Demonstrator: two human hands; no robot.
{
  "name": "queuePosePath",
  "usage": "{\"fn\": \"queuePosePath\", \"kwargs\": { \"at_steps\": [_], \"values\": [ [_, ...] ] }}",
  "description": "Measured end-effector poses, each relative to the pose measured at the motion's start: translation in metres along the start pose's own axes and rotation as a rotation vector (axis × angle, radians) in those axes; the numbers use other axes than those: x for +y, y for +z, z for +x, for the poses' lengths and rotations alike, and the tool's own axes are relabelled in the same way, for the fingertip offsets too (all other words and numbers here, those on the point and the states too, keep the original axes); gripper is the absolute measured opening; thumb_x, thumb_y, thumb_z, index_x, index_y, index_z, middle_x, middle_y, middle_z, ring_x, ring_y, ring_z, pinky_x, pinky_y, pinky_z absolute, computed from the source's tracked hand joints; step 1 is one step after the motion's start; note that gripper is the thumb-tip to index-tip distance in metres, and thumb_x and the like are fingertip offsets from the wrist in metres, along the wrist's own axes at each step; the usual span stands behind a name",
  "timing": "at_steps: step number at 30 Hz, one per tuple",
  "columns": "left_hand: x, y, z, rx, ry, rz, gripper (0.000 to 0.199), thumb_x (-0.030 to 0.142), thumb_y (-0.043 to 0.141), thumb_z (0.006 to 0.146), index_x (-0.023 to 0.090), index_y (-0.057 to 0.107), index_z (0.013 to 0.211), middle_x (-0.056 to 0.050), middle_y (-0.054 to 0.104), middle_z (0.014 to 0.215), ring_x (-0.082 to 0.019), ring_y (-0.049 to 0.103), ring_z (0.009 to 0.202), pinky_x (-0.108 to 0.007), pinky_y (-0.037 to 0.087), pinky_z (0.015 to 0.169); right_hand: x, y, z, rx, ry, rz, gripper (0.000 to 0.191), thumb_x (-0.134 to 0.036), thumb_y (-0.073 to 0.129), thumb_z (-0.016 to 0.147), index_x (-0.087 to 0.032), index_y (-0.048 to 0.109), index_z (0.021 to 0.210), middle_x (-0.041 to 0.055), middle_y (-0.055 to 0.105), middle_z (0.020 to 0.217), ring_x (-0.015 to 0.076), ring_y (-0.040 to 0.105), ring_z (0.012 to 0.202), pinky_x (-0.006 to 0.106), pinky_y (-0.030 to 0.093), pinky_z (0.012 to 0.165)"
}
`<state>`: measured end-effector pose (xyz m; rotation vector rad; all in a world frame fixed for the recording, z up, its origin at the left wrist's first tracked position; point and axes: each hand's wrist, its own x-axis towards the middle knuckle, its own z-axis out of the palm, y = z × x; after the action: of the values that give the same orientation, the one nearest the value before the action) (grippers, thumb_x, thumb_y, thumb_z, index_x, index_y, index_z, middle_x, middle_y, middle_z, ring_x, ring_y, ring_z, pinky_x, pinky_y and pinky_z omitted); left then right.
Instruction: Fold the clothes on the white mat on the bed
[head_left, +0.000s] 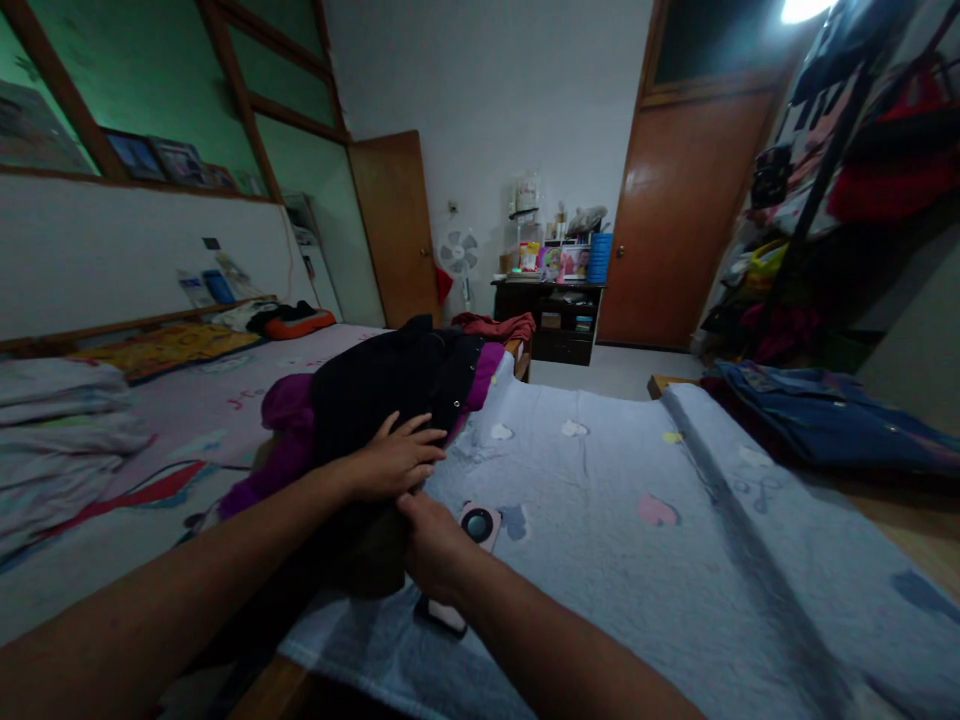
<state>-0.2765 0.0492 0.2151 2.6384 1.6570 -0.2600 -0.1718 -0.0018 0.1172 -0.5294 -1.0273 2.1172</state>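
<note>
Head view: one left hand (397,460) lies flat, fingers spread, on one jacket (382,385); one right hand (439,550) curls at its edge, grip unclear. Black, edged purple, it overlaps one blue blanket (585,540).

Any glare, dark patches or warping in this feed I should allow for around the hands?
In the head view, the lamp blows out at the top right; the black garment is so dark that most folds are lost; the left hand and right hand remain readable; the hanging clothes are murky; wide-angle distortion makes the right-hand door lean.
</note>
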Motion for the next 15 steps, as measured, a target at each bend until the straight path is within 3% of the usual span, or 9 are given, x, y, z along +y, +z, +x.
{"fn": "queuePosePath", "kwargs": {
  "at_steps": [2, 5, 8, 11, 13, 15],
  "values": [
    [-0.001, 0.019, 0.000, 0.024, 0.011, 0.001, 0.042, 0.034, 0.039, 0.092, 0.036, 0.058, 0.130, 0.000, 0.038, 0.153, -0.029, 0.016, 0.147, -0.066, 0.000, 0.112, -0.007, -0.027, -0.020, -0.017, 0.044, -0.071, 0.041, -0.036, 0.074, 0.065, -0.023, 0.063, 0.102, 0.0032, 0.067, 0.096, 0.0199, 0.064, 0.086, 0.035, 0.048, 0.080],
    [-0.003, 0.026, 0.001, 0.038, -0.004, 0.016, 0.044, 0.037, 0.040, 0.091, 0.037, 0.057, 0.131, -0.001, 0.040, 0.153, -0.030, 0.017, 0.147, -0.067, 0.001, 0.111, -0.032, -0.079, -0.050, -0.010, 0.110, -0.272, 0.037, -0.031, 0.076, 0.060, -0.020, 0.065, 0.094, 0.0036, 0.066, 0.095, 0.0182, 0.063, 0.085, 0.035, 0.047, 0.080],
    [0.007, 0.018, 0.009, 0.001, -0.063, 0.080, 0.042, 0.034, 0.047, 0.086, 0.036, 0.062, 0.125, -0.003, 0.045, 0.149, -0.034, 0.021, 0.145, -0.068, 0.004, 0.110, -0.067, -0.144, -0.075, 0.206, 0.037, -0.452, 0.032, -0.030, 0.073, 0.063, -0.021, 0.066, 0.093, 0.0038, 0.066, 0.096, 0.0188, 0.061, 0.087, 0.036, 0.047, 0.080],
    [0.042, 0.004, 0.026, -0.044, -0.118, 0.169, 0.045, 0.026, 0.059, 0.076, 0.033, 0.066, 0.119, -0.010, 0.055, 0.140, -0.041, 0.030, 0.140, -0.072, 0.006, 0.107, -0.109, -0.213, -0.100, 0.460, -0.026, -0.513, 0.029, -0.029, 0.071, 0.064, -0.021, 0.066, 0.091, 0.0060, 0.065, 0.102, 0.0203, 0.060, 0.091, 0.037, 0.048, 0.080],
    [0.081, -0.004, 0.041, 0.012, -0.064, 0.185, 0.049, 0.023, 0.061, 0.072, 0.032, 0.066, 0.120, -0.013, 0.058, 0.134, -0.043, 0.034, 0.136, -0.072, 0.002, 0.107, -0.140, -0.254, -0.115, 0.633, -0.106, -0.472, 0.028, -0.028, 0.072, 0.064, -0.019, 0.066, 0.090, 0.0075, 0.065, 0.100, 0.0199, 0.061, 0.089, 0.036, 0.051, 0.077],
    [0.127, -0.005, 0.059, 0.068, 0.024, 0.136, 0.052, 0.022, 0.060, 0.073, 0.031, 0.062, 0.124, -0.014, 0.054, 0.138, -0.042, 0.036, 0.135, -0.073, 0.003, 0.107, -0.172, -0.289, -0.131, 0.891, -0.208, -0.324, 0.023, -0.023, 0.071, 0.064, -0.018, 0.065, 0.085, 0.0073, 0.065, 0.092, 0.0188, 0.062, 0.082, 0.034, 0.053, 0.072]
  ]
}}
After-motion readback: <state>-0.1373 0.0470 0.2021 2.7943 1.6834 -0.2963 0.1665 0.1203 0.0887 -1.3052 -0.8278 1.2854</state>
